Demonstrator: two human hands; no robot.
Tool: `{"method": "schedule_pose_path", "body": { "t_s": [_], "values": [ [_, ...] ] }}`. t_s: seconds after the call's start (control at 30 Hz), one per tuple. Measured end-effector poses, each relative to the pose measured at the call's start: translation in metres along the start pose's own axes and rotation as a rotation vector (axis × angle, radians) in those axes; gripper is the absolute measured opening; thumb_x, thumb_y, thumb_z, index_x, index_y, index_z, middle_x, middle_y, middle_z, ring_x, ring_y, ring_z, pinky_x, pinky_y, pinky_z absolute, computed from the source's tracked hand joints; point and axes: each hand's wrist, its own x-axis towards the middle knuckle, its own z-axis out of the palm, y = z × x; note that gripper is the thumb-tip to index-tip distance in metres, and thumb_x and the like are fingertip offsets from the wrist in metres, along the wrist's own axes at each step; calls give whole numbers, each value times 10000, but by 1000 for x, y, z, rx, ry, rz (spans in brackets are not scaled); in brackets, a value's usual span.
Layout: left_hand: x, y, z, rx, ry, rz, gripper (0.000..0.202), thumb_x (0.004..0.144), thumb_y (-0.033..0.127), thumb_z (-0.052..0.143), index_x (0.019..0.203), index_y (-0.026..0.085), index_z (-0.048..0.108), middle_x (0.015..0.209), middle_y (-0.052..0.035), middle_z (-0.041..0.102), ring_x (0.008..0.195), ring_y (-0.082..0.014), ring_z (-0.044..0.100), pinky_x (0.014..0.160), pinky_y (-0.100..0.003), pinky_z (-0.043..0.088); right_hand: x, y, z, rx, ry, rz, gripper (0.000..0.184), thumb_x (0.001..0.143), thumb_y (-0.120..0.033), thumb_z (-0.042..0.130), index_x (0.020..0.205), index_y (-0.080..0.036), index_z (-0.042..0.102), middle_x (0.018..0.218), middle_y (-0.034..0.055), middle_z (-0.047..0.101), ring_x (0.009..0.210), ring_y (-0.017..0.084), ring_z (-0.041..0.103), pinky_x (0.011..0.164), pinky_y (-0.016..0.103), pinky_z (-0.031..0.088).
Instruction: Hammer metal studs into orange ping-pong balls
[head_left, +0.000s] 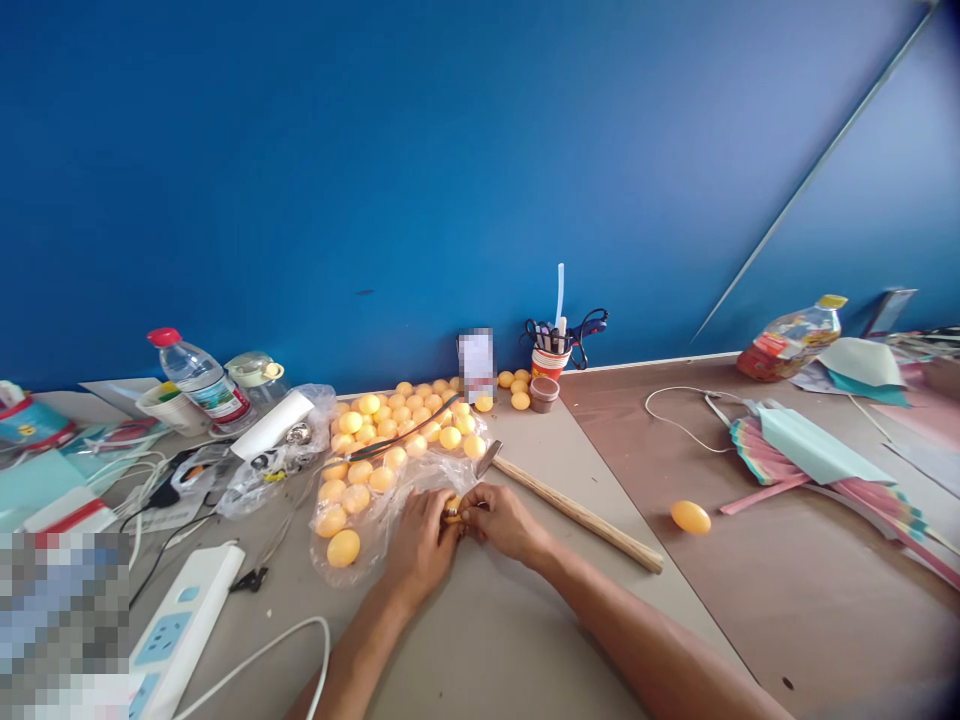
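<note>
My left hand [421, 535] and my right hand [504, 518] meet over the grey table. Between their fingertips they pinch a small yellow, brass-looking piece [451, 511], mostly covered by the fingers; its kind does not show. A hammer [581, 515] lies just beyond my right hand, its metal head near a clear plastic bag and its wooden handle slanting toward the right. Left of and beyond my left hand, many orange table tennis balls [343, 548] rest in or on the clear bag [405, 490]. A dark strap [397, 437] crosses them.
A white power strip [191, 610], cables and a red-capped bottle [202, 380] occupy the left side. At the wall stand a cup of tools [551, 362] and a small brown tub [544, 393]. Rightward are a loose orange ball [690, 517], a folded fan [825, 460] and a yellow-capped bottle [791, 338].
</note>
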Motion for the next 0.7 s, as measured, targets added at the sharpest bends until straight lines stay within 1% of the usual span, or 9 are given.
{"method": "schedule_pose_path", "body": {
  "t_s": [0.1, 0.27, 0.4, 0.57, 0.7],
  "values": [
    [0, 1, -1, 9, 11, 3, 272, 815, 133, 518, 1057, 256, 534, 1001, -27, 676, 997, -239, 622, 1047, -560, 393, -2, -3, 1, -37, 21, 1, 104, 688, -119, 504, 623, -181, 557, 511, -38, 557, 467, 97, 465, 488, 212, 345],
    [1, 3, 0, 53, 20, 36, 249, 818, 107, 493, 1020, 244, 544, 1011, -41, 674, 991, -238, 617, 1037, -549, 404, -3, -9, 4, -132, 57, 48, 130, 680, -98, 502, 596, -187, 547, 483, -41, 540, 483, 109, 484, 513, 218, 360],
    [1, 1, 1, 71, 34, 53, 239, 831, 114, 486, 1030, 234, 539, 1021, -47, 681, 986, -238, 620, 1018, -530, 424, -5, -13, 6, -169, 92, 16, 156, 676, -57, 492, 607, -194, 519, 483, -42, 545, 514, 117, 521, 559, 217, 388],
    [2, -1, 3, 87, 54, 37, 216, 843, 141, 494, 1032, 236, 537, 958, -32, 689, 928, -230, 638, 971, -488, 468, -6, -14, 10, -162, 119, 30, 182, 688, -21, 466, 649, -194, 507, 470, -50, 528, 483, 110, 518, 526, 203, 383],
    [2, 2, 2, 87, 69, 22, 214, 843, 155, 493, 1034, 234, 547, 944, -40, 686, 919, -232, 643, 934, -466, 494, -2, -11, 15, -171, 176, 34, 185, 695, -18, 459, 659, -197, 489, 451, -54, 524, 471, 112, 525, 504, 200, 368]
  ]
}}
